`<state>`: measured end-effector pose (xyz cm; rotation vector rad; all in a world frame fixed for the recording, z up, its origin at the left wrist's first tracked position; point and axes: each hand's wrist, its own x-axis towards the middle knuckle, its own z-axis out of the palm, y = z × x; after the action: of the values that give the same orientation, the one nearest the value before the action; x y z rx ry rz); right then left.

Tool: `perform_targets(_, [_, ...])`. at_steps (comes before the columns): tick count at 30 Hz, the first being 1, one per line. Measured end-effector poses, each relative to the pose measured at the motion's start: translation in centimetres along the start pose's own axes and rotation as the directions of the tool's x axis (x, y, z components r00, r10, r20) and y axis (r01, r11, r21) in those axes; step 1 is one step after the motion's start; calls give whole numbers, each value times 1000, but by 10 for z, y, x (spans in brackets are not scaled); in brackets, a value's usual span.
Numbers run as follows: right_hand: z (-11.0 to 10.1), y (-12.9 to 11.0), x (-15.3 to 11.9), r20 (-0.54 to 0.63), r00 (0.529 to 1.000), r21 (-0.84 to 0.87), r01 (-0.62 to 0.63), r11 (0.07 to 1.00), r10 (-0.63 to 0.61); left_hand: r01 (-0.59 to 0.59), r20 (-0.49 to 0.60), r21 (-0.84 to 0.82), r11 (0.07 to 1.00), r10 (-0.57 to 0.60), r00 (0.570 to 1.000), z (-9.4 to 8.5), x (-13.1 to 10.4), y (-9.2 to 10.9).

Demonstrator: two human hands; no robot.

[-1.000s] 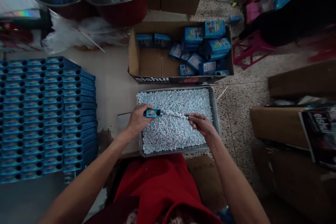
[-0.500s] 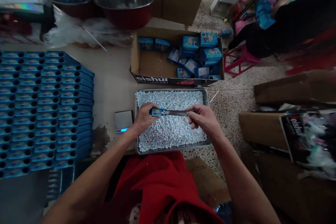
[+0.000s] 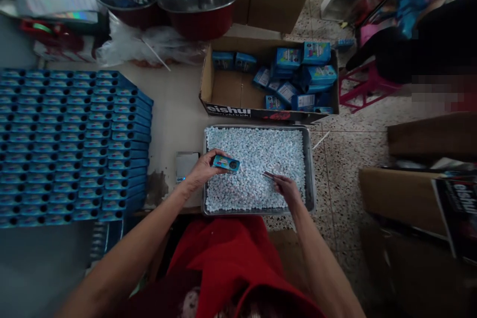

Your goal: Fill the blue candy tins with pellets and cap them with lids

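Evidently light and thin-walled, the small blue box (image 3: 222,162) probably dents under a hard squeeze, so a soft grip on its long sides, clear of the dark hole at its end, suits it best. It sits above the tray (image 3: 312,184) of pale pellets (image 3: 257,146), pinched between the left hand's (image 3: 203,170) thumb and fingers. The right hand's (image 3: 286,187) fingers press together on a slim tool (image 3: 270,176), likely stiff. Loose pellets would roll easily. Beyond lie a pale worktop (image 3: 173,92) with a scale (image 3: 187,163), stacked boxes (image 3: 128,131), an open carton (image 3: 228,85) and speckled floor (image 3: 337,159).
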<state>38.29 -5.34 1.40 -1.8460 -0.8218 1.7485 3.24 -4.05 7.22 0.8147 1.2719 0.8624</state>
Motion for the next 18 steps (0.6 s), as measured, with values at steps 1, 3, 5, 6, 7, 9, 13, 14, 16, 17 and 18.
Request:
perform_targets(1, [12, 4, 7, 14, 1000, 33, -22, 999, 22, 1, -10, 11, 1000, -1, 1000, -2, -2, 0])
perform_targets(3, [24, 5, 14, 13, 997, 97, -81, 992, 81, 3, -49, 56, 998, 0, 999, -6, -5, -1])
perform_targets(5, [18, -1, 12, 9, 993, 132, -119, 984, 119, 1, -104, 140, 990, 14, 995, -10, -7, 1])
perform_targets(6, [10, -5, 9, 7, 991, 146, -132, 980, 133, 0, -127, 195, 981, 26, 992, -10, -8, 3])
perform_targets(7, [1, -10, 3, 12, 989, 161, -145, 976, 145, -2, -141, 256, 967, 39, 989, -10, -8, 6])
perform_targets(9, [-14, -23, -10, 46, 987, 201, -163, 966, 157, -17, -144, 372, 928, 76, 987, -7, -8, 11])
perform_targets(13, [-15, -58, -32, 158, 981, 242, -150, 959, 114, -76, -109, 494, 866, 149, 983, 4, -5, 16])
perform_targets(14, [-10, -68, -35, 180, 980, 232, -131, 964, 90, -85, -105, 510, 856, 160, 982, 7, -5, 16])
perform_targets(16, [2, -86, -38, 215, 976, 187, -69, 980, 28, -98, -95, 536, 838, 176, 980, 11, -6, 14])
perform_targets(17, [9, -95, -40, 222, 975, 155, -22, 988, -13, -104, -89, 544, 832, 181, 979, 12, -6, 12])
perform_targets(18, [16, -104, -42, 225, 973, 119, 31, 992, -57, -112, -81, 548, 829, 186, 979, 13, -7, 11])
